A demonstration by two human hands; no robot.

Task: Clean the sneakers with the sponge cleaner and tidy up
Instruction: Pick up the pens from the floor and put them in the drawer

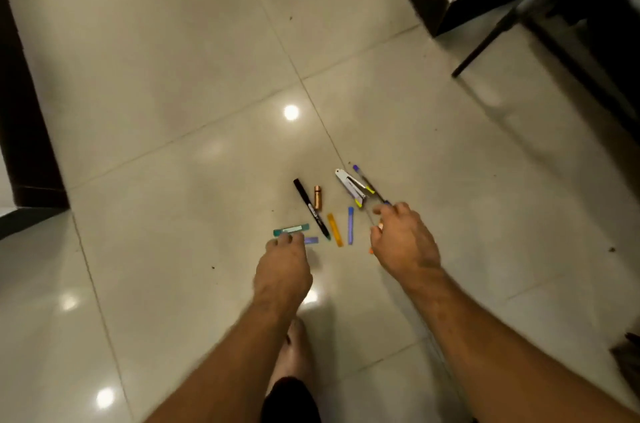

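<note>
Left hand [282, 270] low over floor [156, 76], fingers [285, 238] curled narrow, tips touching or just shy of teal stick [291, 230]; likely gathering clutter. Black marker [311, 209], copper tube [318, 198], stapler [350, 187] lie between both hands' fingers. Right hand [403, 242] loosely curled; something orange beneath, grip unclear. Sneakers, sponge not visible. Motion blur.

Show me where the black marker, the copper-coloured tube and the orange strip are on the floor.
black marker [311, 207]: head view, middle of its barrel.
copper-coloured tube [318, 197]: head view, middle of its body.
orange strip [335, 229]: head view, middle of its length.
</note>
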